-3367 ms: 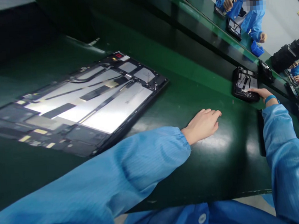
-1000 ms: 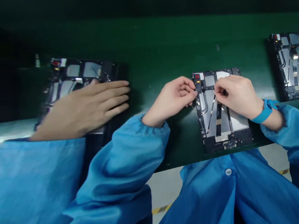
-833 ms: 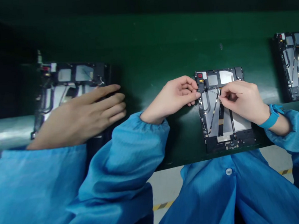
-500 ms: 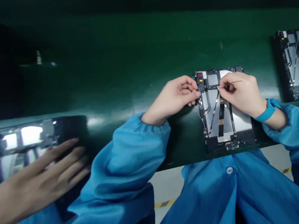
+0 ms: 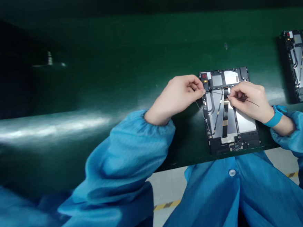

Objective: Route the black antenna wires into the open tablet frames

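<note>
An opened tablet (image 5: 242, 121) lies face down on the green table, with its inner plates, flat ribbon cables and boards showing. My right hand (image 5: 251, 99) is pinched over its upper middle, closed on a thin black cable (image 5: 251, 103) whose loose end sticks out past the knuckles. Leftward, the cable runs across the tablet toward its upper left corner. At that left edge my left hand (image 5: 183, 92) is closed, thumb and fingertips together; what they hold is hidden. A thin pale wire (image 5: 202, 115) bows out from the tablet's left side below those fingertips.
Another opened tablet (image 5: 302, 68) lies at the far right. The table's front edge runs just below my tablet. A co-worker's blue sleeve (image 5: 16, 216) shows at the lower left. A small shiny object (image 5: 49, 58) is at the upper left.
My right hand has moved slightly down and to the right, with the black cable now stretching left of its fingers. At the left, the co-worker's hand and the tablet under it have left the view.
</note>
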Tool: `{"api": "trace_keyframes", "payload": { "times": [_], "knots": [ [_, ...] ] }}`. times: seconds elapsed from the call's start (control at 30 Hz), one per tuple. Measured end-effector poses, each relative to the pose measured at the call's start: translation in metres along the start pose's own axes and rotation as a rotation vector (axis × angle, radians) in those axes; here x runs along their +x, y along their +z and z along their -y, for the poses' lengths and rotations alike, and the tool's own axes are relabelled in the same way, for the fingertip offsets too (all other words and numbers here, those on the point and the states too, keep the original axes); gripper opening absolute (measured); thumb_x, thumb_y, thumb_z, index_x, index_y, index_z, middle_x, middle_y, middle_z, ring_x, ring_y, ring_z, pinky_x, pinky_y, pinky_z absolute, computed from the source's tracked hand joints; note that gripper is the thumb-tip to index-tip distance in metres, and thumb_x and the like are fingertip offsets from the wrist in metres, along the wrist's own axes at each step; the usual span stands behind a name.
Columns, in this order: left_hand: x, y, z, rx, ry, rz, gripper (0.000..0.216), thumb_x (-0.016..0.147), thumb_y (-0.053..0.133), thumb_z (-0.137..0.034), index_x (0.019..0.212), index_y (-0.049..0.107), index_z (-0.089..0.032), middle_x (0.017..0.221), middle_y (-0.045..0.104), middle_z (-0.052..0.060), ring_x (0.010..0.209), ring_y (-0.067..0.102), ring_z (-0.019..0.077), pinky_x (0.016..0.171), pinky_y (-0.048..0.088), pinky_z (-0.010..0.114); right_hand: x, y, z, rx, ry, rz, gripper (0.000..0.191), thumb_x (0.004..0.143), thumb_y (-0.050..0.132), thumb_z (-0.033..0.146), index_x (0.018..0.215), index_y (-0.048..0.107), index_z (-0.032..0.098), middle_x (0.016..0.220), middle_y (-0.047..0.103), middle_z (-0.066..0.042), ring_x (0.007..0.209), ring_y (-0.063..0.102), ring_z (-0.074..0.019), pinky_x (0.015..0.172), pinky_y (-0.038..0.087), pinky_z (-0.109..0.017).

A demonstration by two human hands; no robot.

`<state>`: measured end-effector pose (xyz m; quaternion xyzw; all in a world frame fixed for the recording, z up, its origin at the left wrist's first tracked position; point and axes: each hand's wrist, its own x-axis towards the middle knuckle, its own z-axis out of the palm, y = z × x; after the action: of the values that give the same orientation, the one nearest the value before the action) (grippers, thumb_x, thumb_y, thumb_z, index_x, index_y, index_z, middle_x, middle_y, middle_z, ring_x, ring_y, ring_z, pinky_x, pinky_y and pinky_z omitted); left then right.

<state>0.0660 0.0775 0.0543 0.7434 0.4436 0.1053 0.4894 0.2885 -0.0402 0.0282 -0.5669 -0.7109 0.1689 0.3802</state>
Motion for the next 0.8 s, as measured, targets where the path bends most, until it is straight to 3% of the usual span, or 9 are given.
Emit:
{"api": "trace_keyframes", "payload": {
  "times": [0.2, 0.3, 0.43, 0.57, 0.7, 0.8],
  "knots": [
    [0.018, -0.019, -0.022, 0.598, 0.191, 0.137, 0.018, 0.09, 0.061, -0.025, 0.082, 0.077, -0.02, 0.083, 0.075, 0.004, 0.086, 0.07, 0.022, 0.092, 0.051, 0.035, -0.001, 0.004, -0.005, -0.007, -0.047, -0.033, 0.015, 0.088, 0.058, 0.012, 0.081, 0.063, 0.024, 0.074, 0.066, 0.003, 0.068, 0.058, -0.0131, 0.07, 0.049, -0.029],
    [0.026, -0.019, -0.034, 0.777, 0.241, 0.231, 0.024, 0.09, 0.055, -0.021, 0.082, 0.078, -0.019, 0.084, 0.076, 0.006, 0.09, 0.072, 0.0247, 0.095, 0.052, 0.037, -0.003, 0.002, -0.006, 0.006, -0.01, -0.031, 0.013, 0.088, 0.059, 0.014, 0.082, 0.063, 0.024, 0.075, 0.067, 0.003, 0.067, 0.057, -0.0133, 0.069, 0.05, -0.03],
    [0.029, -0.012, -0.049, 0.954, 0.222, 0.24, 0.027, 0.09, 0.053, -0.014, 0.08, 0.078, -0.017, 0.081, 0.074, 0.009, 0.091, 0.073, 0.0275, 0.094, 0.053, 0.037, 0.001, -0.005, -0.014, -0.05, 0.025, -0.125, 0.007, 0.088, 0.064, 0.018, 0.086, 0.065, 0.025, 0.077, 0.07, 0.002, 0.069, 0.059, -0.0156, 0.07, 0.05, -0.032],
    [0.021, -0.003, -0.058, 0.992, 0.138, 0.171, 0.026, 0.092, 0.053, -0.015, 0.087, 0.078, -0.014, 0.086, 0.075, 0.012, 0.096, 0.075, 0.0308, 0.095, 0.055, 0.04, 0.014, -0.012, -0.028, -0.201, 0.034, -0.159, 0.012, 0.086, 0.063, 0.014, 0.091, 0.066, 0.024, 0.079, 0.071, 0.0, 0.076, 0.061, -0.0199, 0.075, 0.05, -0.035],
    [0.002, 0.017, -0.061, 0.855, 0.054, 0.063, 0.023, 0.095, 0.056, -0.024, 0.101, 0.076, -0.015, 0.091, 0.077, 0.011, 0.095, 0.076, 0.0312, 0.09, 0.058, 0.042, 0.023, -0.016, -0.026, -0.338, -0.032, 0.012, 0.02, 0.085, 0.058, 0.008, 0.093, 0.067, 0.024, 0.08, 0.071, -0.003, 0.081, 0.06, -0.0242, 0.076, 0.047, -0.037],
    [-0.013, 0.038, -0.062, 0.794, 0.004, 0.055, 0.028, 0.095, 0.056, -0.029, 0.112, 0.072, -0.013, 0.098, 0.077, 0.015, 0.092, 0.077, 0.0341, 0.082, 0.061, 0.043, 0.019, -0.022, -0.017, -0.332, -0.091, 0.133, 0.021, 0.084, 0.059, 0.007, 0.092, 0.069, 0.024, 0.078, 0.071, -0.004, 0.082, 0.059, -0.0252, 0.077, 0.046, -0.038]
  ]
}}
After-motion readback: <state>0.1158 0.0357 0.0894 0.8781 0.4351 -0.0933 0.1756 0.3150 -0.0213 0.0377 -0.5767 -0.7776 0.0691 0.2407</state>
